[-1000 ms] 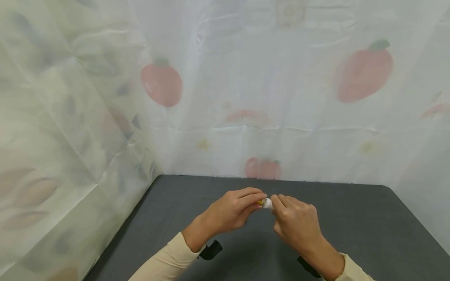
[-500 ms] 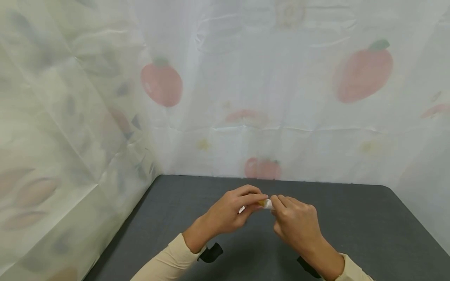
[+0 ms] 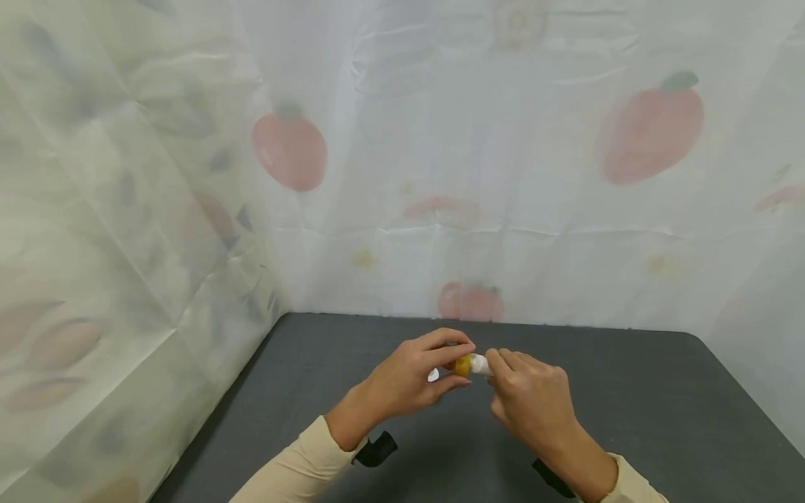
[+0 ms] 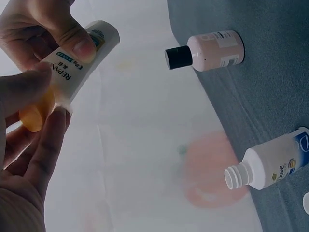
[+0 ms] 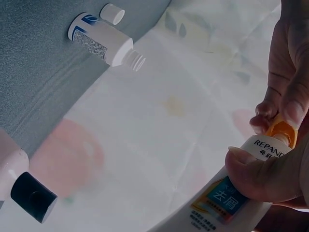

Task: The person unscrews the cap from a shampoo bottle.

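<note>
A white bottle (image 4: 75,79), lettered REPAN and a little more, is held up slantwise between a person's two hands, in the air above the tabletop (image 3: 654,391) (from the head view it shows just below the far edge). Its orange cap (image 3: 462,365) sits at the neck end; how firmly it is seated cannot be told. The left hand (image 3: 411,374) pinches this cap, thumb on one side and fingers on the other. The right hand (image 3: 531,395) grips the body, fingers curled round it and thumb pressed beside the printed label.

Past the hands, two more bottles stand upright on the tabletop, toward its far edge. The Dove bottle (image 4: 273,166), white with a blue label, is nearer the left corner and shows a bare threaded neck; a small white cap (image 5: 112,14) lies just beside its foot. The pink bottle (image 4: 217,50) stands nearer the right corner, well apart from it (its black lid (image 4: 178,57) is on).

Behind the far edge hangs a pale curtain (image 3: 534,175) printed with red fruit. Cream sleeves (image 3: 308,457) cover the forearms (a black band (image 3: 376,450) shows under the left wrist).
</note>
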A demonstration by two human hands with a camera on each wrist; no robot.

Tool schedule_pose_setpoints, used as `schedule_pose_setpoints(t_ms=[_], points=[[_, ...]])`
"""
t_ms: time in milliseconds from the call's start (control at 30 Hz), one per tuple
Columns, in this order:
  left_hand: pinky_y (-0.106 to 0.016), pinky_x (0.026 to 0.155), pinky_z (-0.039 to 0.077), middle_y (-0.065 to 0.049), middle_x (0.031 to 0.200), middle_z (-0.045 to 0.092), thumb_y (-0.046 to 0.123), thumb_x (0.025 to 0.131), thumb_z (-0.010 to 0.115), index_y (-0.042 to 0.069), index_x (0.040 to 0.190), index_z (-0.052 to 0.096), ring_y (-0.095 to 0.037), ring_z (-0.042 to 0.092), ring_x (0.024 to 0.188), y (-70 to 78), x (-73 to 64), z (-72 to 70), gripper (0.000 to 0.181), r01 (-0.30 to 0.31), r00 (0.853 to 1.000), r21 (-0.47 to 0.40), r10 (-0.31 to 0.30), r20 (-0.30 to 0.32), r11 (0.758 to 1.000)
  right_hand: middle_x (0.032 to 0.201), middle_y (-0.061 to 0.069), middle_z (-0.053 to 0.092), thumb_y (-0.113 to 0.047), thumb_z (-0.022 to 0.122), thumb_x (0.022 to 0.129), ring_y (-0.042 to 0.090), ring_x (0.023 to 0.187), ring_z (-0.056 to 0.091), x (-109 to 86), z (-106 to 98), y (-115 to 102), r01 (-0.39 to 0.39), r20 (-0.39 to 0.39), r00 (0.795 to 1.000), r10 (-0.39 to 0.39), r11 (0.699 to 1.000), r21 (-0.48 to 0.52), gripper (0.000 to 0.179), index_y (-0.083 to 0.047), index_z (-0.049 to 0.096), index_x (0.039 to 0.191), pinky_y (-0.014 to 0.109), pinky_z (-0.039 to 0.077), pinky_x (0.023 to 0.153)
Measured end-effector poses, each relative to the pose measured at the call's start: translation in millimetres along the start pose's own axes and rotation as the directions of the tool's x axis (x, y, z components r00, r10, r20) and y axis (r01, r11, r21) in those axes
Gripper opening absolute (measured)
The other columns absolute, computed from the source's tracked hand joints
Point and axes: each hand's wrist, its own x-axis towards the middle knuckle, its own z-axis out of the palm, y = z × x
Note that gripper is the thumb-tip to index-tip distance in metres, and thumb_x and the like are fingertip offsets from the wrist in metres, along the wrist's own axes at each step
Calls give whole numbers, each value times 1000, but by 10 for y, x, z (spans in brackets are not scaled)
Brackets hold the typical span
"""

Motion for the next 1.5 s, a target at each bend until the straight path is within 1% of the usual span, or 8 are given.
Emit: schedule_pose_setpoints(t_ms=[200,367,667,933,1100,1233,1367,1500], points=[[-17,83,53,-6,124,69,20,92,81,8,130,71,-15,64,105,-48,-4,38,41,-94,994,77,98,-55,993,65,1,65,2,90,61,17,51,63,-1,3,-1,-18,-6,1000,18,1000,11,35,-6,63,80,27,46,38],[-16,83,54,-7,124,70,17,92,81,6,128,71,-17,66,106,-61,-30,78,40,-83,993,61,87,-79,995,72,3,73,0,95,58,19,54,67,-6,11,-6,-49,-9,999,49,998,31,39,-7,65,82,31,51,40],[-17,88,59,-10,126,73,17,88,85,4,125,70,-15,75,104,-8,-87,153,42,92,991,11,-91,-95,996,83,7,80,-5,99,60,19,57,71,-55,51,-2,-159,28,987,158,984,79,38,-7,74,90,32,54,45],[-19,82,61,-9,114,77,8,89,84,2,128,68,-15,76,93,23,-170,340,43,235,956,-51,-240,-166,971,77,4,78,-4,99,59,12,52,65,-82,105,-12,-256,37,967,253,954,158,35,-10,72,81,27,49,47],[-24,81,64,-11,110,79,5,87,84,2,125,69,-17,77,91,44,-220,479,41,324,915,-84,-334,-225,942,82,8,80,-4,98,63,14,58,70,-116,135,-17,-356,74,935,348,905,234,37,-5,80,94,34,57,52],[-28,82,65,-10,109,78,3,89,82,4,123,69,-18,78,95,79,-247,567,37,398,878,-114,-414,-241,910,87,11,80,-6,97,68,18,65,73,-137,168,-16,-451,137,893,429,850,274,38,-3,80,102,37,60,56],[-28,81,64,-8,109,77,5,92,79,6,122,70,-16,76,95,101,-266,645,32,444,854,-113,-458,-248,889,90,15,80,-7,94,72,24,72,77,-138,189,-20,-534,202,845,495,789,304,38,0,78,105,42,63,61],[-29,73,63,-9,107,78,4,90,81,5,123,72,-16,75,88,110,-277,717,34,458,839,-105,-468,-277,883,92,16,80,-8,93,75,28,77,78,-130,199,-30,-599,265,801,537,733,323,37,0,75,107,44,65,65]])
